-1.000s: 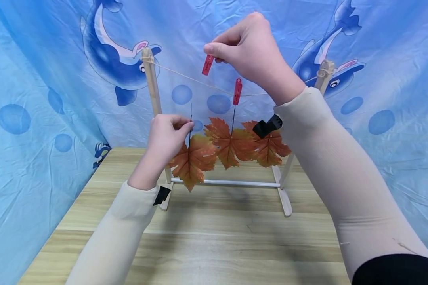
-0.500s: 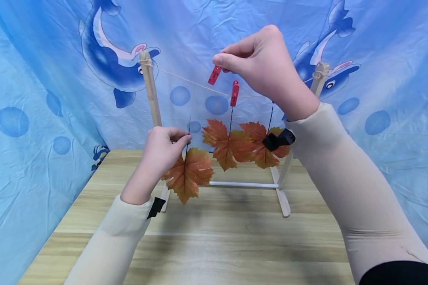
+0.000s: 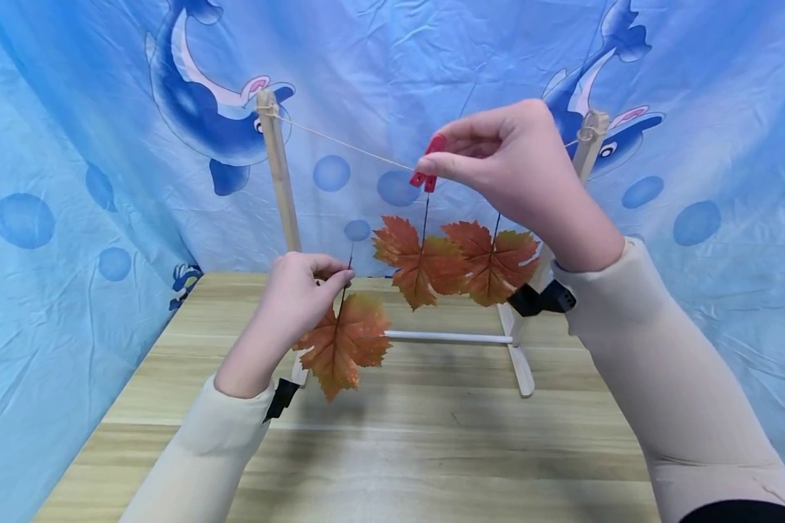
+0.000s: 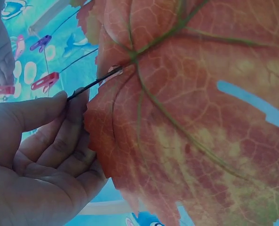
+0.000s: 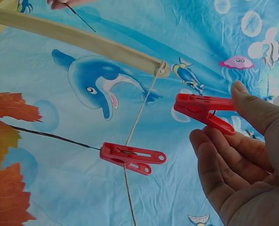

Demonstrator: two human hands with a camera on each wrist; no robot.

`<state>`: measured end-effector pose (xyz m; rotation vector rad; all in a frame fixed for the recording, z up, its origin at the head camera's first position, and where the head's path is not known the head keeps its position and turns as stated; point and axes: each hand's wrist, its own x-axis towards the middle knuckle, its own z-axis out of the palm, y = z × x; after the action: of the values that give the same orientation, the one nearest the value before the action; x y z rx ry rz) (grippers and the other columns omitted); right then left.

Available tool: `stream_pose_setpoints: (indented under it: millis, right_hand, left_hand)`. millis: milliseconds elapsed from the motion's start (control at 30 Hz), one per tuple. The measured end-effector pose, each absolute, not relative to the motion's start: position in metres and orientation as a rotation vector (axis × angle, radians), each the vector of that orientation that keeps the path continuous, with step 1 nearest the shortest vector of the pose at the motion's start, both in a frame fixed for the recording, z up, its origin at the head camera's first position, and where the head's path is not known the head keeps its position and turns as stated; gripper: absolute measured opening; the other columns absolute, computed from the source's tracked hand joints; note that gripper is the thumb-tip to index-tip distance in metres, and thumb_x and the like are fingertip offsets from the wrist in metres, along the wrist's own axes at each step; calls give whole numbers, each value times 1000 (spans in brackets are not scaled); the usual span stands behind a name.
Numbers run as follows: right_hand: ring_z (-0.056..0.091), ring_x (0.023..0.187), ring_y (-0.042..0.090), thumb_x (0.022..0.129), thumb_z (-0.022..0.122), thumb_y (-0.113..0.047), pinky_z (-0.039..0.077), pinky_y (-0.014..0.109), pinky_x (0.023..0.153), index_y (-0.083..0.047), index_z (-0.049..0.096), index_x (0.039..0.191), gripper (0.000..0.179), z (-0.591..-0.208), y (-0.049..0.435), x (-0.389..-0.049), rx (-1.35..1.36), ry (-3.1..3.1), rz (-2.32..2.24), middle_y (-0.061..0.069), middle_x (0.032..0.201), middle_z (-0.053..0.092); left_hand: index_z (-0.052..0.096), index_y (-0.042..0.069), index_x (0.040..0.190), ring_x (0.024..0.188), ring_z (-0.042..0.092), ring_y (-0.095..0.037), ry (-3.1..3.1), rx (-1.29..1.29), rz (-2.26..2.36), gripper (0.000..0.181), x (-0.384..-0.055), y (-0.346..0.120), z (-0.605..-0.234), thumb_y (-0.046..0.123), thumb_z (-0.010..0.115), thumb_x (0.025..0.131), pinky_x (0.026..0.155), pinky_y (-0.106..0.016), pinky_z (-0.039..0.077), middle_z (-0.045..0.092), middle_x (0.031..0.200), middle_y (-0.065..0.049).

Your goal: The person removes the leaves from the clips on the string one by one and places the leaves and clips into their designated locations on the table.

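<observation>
My left hand point(image 3: 301, 298) pinches the dark stem point(image 4: 94, 84) of an orange-red maple leaf point(image 3: 343, 349) between thumb and forefinger; the leaf hangs below, apart from the string. My right hand point(image 3: 517, 156) holds a red clothespin point(image 5: 203, 110) by its handle end. In the head view it overlaps another red clothespin point(image 3: 430, 187), which is clipped on the string point(image 3: 347, 144); the right wrist view shows the two apart. From that clipped pin hangs a second leaf point(image 3: 413, 261). A third leaf point(image 3: 490, 265) hangs right of it, from a purple clothespin point(image 4: 40, 43).
The string runs between a left wooden post point(image 3: 279, 174) and a right post point(image 3: 590, 149). A white rod point(image 3: 448, 336) joins the stand's feet low down, above the wooden table point(image 3: 392, 450). Behind hangs a blue dolphin-print curtain point(image 3: 379, 58).
My right hand has come down and to the right with its clothespin, to beside the clipped red one. My left hand has lowered with the leaf.
</observation>
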<state>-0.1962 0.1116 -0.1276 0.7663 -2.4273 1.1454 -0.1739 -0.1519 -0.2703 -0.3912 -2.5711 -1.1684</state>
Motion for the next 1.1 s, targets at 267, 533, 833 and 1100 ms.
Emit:
stream_pose_setpoints:
  millis: [267,533,833,1100]
  right_hand:
    - [74,80,14,86,84,-30,57,26,73,-12,81,106,27,-151,129,-183,834,-2413,1204,-1,90,76]
    - [73,77,17,84,86,-24,58,29,65,-12,81,102,22,-182,142,-175,862,-2471,1264,-1,88,75]
    - [69,77,11,85,86,-26,57,30,66,-15,79,104,23,-208,153,-172,882,-2489,1240,-5,89,74]
    - [69,81,10,88,83,-27,57,30,69,-17,78,111,26,-232,165,-166,812,-2548,1254,-7,93,73]
  left_hand:
    - [81,7,99,81,66,-19,-2626,-391,-1198,12,-170,-149,-280,11,70,98,60,-37,51,75,86,-2]
    - [82,9,96,82,66,-19,-2642,-389,-1194,11,-167,-145,-292,11,71,97,72,-40,53,74,84,1]
    - [81,8,97,81,67,-18,-2679,-376,-1205,11,-162,-141,-303,11,71,97,68,-38,53,74,87,1]
    - [80,6,95,81,68,-18,-2674,-391,-1207,9,-160,-139,-314,8,72,95,71,-39,55,74,88,0]
